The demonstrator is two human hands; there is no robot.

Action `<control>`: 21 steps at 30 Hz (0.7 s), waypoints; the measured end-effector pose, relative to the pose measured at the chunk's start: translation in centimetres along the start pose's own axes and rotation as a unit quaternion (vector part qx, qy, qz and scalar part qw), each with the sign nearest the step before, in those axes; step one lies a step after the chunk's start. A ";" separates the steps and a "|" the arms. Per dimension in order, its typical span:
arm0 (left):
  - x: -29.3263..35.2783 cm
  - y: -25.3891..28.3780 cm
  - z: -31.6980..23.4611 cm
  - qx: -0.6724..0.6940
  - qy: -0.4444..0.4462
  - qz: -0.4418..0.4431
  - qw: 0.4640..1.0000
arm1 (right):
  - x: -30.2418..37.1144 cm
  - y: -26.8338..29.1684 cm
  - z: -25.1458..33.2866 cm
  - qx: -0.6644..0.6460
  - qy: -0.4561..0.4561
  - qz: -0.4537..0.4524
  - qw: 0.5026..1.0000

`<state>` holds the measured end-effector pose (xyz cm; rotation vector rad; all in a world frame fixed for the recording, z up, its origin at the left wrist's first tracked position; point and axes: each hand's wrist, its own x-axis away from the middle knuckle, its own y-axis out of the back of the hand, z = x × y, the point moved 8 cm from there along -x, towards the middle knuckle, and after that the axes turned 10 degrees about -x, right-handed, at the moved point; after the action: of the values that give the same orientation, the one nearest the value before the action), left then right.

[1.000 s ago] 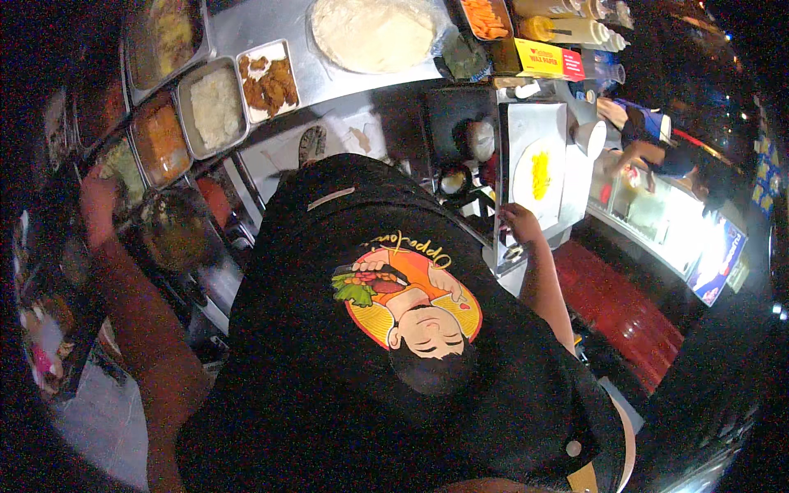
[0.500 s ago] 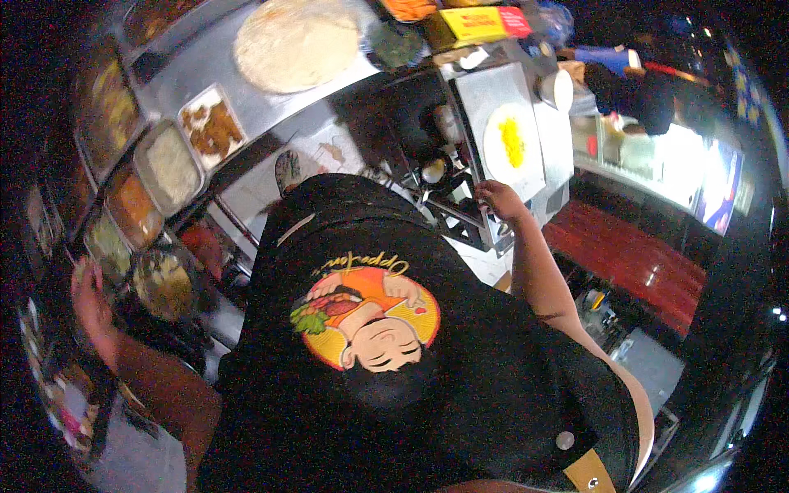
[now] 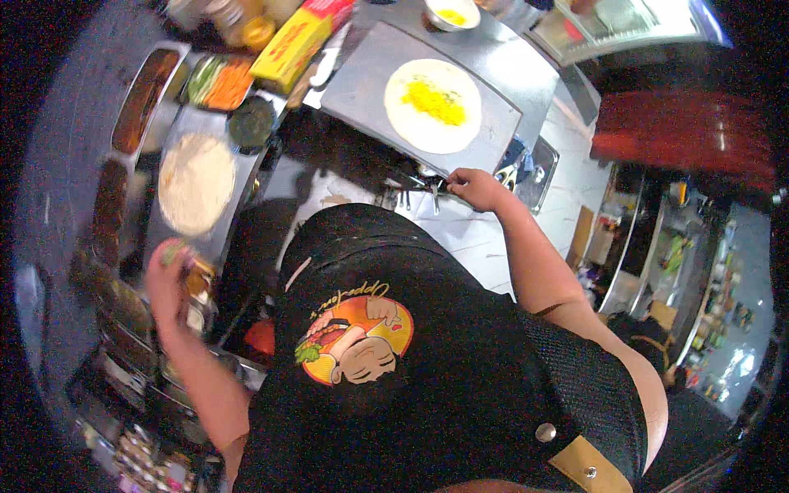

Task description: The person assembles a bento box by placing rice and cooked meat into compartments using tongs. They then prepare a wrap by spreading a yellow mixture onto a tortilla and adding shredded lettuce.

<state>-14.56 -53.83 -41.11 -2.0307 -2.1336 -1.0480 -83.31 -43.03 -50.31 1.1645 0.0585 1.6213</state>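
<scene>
My left hand (image 3: 167, 283), slightly blurred, is closed around a small handful of pale green shreds (image 3: 174, 253); their exact kind is unclear. It is raised just on the near side of a round flatbread (image 3: 197, 182) on the steel counter. My right hand (image 3: 477, 190) is closed in a pinch at the front edge of a flat griddle (image 3: 362, 74); what its fingers grip there is hidden. On the griddle lies a round pale wrap (image 3: 399, 90) with a heap of yellow shreds (image 3: 436, 103) on its middle.
Beyond the flatbread stand a tray of carrot strips and green strips (image 3: 223, 82), a dark bowl (image 3: 252, 123) and a long tray of brown filling (image 3: 144, 103). A yellow-and-red box (image 3: 297, 49) sits left of the griddle. A white bowl (image 3: 452, 15) stands behind it.
My left hand has risen from the food trays toward the flatbread, now with green shreds in it. My body and view have turned right; my right hand stays at the griddle's front edge.
</scene>
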 end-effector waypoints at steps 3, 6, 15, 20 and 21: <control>-4.7 -12.7 -7.1 -0.034 -0.060 0.115 0.991 | 0.3 2.2 0.0 -0.024 0.064 -0.029 0.997; -5.3 -26.0 -17.4 -0.133 -0.179 0.189 0.956 | 2.1 4.2 1.2 -0.023 0.073 -0.036 0.996; -8.2 -53.4 -32.2 -0.411 -0.425 0.211 0.778 | 6.1 7.5 -1.7 -0.127 0.031 -0.016 0.991; -6.5 -58.7 -33.6 -0.425 -0.393 0.382 0.720 | 7.0 8.7 -3.7 -0.190 -0.027 -0.033 0.981; -6.7 -59.2 -33.5 -0.419 -0.392 0.406 0.711 | 6.7 8.9 -3.7 -0.198 -0.038 -0.032 0.979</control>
<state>-80.54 -71.35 -44.59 -3.7726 -0.3623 -1.1484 -91.83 -39.74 -42.94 0.9032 -0.2639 1.4460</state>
